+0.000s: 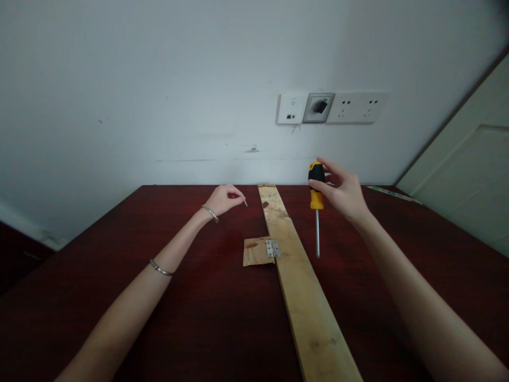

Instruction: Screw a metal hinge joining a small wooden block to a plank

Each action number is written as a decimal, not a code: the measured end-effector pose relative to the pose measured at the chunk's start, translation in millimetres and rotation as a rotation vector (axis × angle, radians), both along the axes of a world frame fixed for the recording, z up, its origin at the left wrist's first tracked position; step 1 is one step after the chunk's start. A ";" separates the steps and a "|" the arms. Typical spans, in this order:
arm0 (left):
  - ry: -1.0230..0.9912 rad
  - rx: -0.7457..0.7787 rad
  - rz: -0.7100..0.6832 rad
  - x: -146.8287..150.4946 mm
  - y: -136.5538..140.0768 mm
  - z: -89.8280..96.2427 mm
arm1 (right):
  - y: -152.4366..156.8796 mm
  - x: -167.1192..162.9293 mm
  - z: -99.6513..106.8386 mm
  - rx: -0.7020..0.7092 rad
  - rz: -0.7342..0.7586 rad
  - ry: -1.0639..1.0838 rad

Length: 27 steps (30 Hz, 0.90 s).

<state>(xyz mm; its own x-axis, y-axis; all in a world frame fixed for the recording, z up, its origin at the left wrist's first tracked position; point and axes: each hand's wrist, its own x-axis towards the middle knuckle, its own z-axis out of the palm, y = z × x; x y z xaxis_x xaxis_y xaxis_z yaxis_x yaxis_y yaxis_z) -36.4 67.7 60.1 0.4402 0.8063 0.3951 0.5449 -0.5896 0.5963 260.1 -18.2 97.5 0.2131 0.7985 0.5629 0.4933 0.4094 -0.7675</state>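
My right hand grips a yellow-and-black screwdriver by its handle, with the metal shaft pointing down to the right of a long wooden board. To the left of the board, my left hand pinches a small screw between thumb and finger, its tip angled downward. A metal hinge lies across the joint between the long board and a small wooden piece. Both hands are apart from the hinge and the wood.
The dark red table meets a white wall at its far edge. Wall sockets and a black plug sit above it. A pale door stands at the right, near a thin strip on the table.
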 end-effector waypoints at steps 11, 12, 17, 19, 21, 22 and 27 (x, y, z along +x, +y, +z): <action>0.030 -0.302 0.431 -111.0 57.2 -37.6 | -4.6 -5.4 3.3 -0.003 0.016 -0.022; 0.032 -0.320 0.436 -115.0 57.6 -40.7 | -5.5 -6.6 4.0 -0.003 0.019 -0.016; 0.048 -0.378 0.451 -123.3 59.0 -52.7 | -9.9 -11.3 7.9 -0.010 0.030 0.009; 0.047 -0.384 0.446 -124.0 58.8 -54.2 | -10.6 -12.0 8.7 -0.010 0.039 0.016; 0.044 -0.388 0.437 -124.1 58.2 -53.9 | -10.8 -12.1 8.8 -0.001 0.052 0.018; 0.043 -0.389 0.433 -124.0 57.8 -53.4 | -10.9 -12.1 8.7 0.003 0.059 0.017; 0.036 -0.388 0.429 -123.5 57.0 -51.3 | -11.4 -12.2 8.5 0.011 0.065 0.001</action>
<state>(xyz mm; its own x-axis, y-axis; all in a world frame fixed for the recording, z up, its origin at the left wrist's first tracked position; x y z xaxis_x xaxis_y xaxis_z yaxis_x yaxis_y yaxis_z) -159.8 124.7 8.8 0.0492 0.9985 0.0258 0.7106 -0.0531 0.7015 247.9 -29.6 106.0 0.1612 0.8047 0.5713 0.4647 0.4488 -0.7633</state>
